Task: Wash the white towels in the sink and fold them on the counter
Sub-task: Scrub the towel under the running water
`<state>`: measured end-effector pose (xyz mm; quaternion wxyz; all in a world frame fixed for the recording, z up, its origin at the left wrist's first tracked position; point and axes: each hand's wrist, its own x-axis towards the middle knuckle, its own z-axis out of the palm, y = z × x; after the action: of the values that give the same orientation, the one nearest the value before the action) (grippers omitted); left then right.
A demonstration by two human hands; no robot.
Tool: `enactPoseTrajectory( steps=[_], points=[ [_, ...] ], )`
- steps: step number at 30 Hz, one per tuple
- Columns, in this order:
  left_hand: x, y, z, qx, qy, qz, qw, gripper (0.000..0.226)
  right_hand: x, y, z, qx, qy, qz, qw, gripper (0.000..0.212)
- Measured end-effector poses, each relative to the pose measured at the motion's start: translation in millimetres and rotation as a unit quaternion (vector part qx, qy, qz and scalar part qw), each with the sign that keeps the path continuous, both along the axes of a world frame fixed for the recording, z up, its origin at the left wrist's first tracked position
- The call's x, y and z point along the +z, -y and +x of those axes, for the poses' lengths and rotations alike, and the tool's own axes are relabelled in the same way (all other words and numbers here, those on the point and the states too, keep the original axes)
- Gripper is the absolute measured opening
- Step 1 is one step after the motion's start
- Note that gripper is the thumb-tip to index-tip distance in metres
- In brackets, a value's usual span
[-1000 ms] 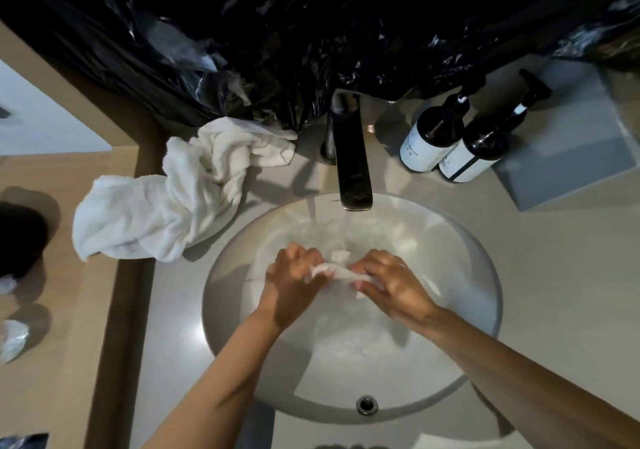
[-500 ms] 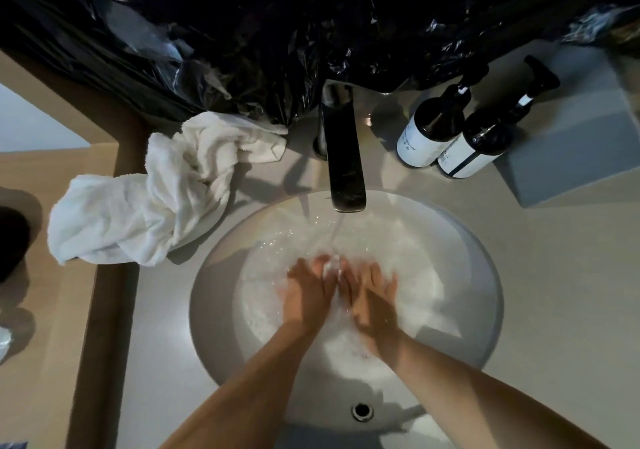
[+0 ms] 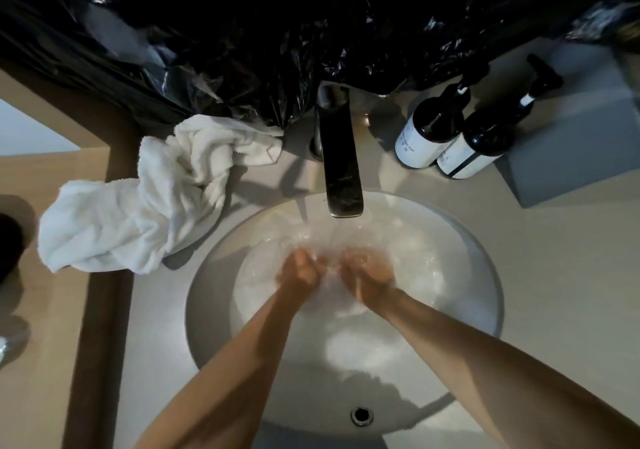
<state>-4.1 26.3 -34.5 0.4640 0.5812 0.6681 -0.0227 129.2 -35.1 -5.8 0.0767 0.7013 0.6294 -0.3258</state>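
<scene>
A round white sink (image 3: 204, 296) holds water, and more streams from the dark faucet (image 3: 341, 168). Both my hands are down in that water below the spout. My left hand (image 3: 300, 272) and my right hand (image 3: 367, 274) have their fingers curled, a small gap apart, around a wet white towel (image 3: 332, 298) that is blurred and hard to make out under the water. More white towels (image 3: 138, 206) lie crumpled in a heap on the counter left of the sink.
Two dark pump bottles (image 3: 427, 133) (image 3: 479, 145) stand right of the faucet beside a grey box (image 3: 571, 143). Black plastic sheeting (image 3: 311, 33) hangs behind the faucet. A wooden ledge (image 3: 97, 310) runs along the counter's left.
A second ago my hands held a strip of towel stretched above the water. They then pushed it down flat, and now their fingers are curled in the water under the stream.
</scene>
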Motion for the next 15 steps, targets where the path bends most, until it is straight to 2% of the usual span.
enactPoseTrajectory(
  steps=[3, 5, 6, 8, 9, 10, 11, 12, 13, 14, 15],
  points=[
    [16, 5, -16, 0.011, 0.147, 0.032, 0.989, 0.031, 16, -2, 1, -0.061, 0.004, 0.087, 0.994, 0.049],
    [30, 7, -27, 0.008, 0.222, 0.043, 0.974, 0.026, 24, 4, 5, -0.104, -0.056, 0.075, 0.990, 0.056],
    [36, 6, -32, -0.008, 0.231, 0.047, 0.972, 0.024, 29, 9, 6, -0.116, -0.074, 0.082, 0.987, 0.052],
    [47, 7, -43, -0.079, 0.192, 0.057, 0.977, 0.023, 32, 19, 10, -0.115, -0.090, 0.104, 0.984, 0.035],
    [46, 11, -49, -0.137, 0.132, 0.091, 0.978, 0.024, 34, 24, 11, -0.103, -0.108, 0.099, 0.984, 0.034],
    [45, 16, -54, -0.196, 0.054, 0.173, 0.964, 0.030, 37, 29, 11, -0.073, -0.117, 0.089, 0.986, 0.037],
    [40, 22, -59, -0.242, -0.010, 0.256, 0.936, 0.038, 39, 35, 10, -0.059, -0.138, 0.071, 0.986, 0.042],
    [35, 29, -62, -0.268, -0.038, 0.308, 0.912, 0.043, 39, 42, 7, -0.046, -0.176, 0.049, 0.982, 0.047],
    [30, 33, -62, -0.274, -0.032, 0.335, 0.901, 0.043, 32, 47, 5, -0.032, -0.189, 0.036, 0.981, 0.053],
    [28, 38, -60, -0.279, -0.006, 0.330, 0.902, 0.047, 24, 51, 2, -0.010, -0.164, 0.021, 0.986, 0.062],
    [24, 43, -55, -0.291, 0.016, 0.311, 0.905, 0.054, 10, 55, 0, 0.024, -0.090, 0.016, 0.996, 0.068]
  ],
)
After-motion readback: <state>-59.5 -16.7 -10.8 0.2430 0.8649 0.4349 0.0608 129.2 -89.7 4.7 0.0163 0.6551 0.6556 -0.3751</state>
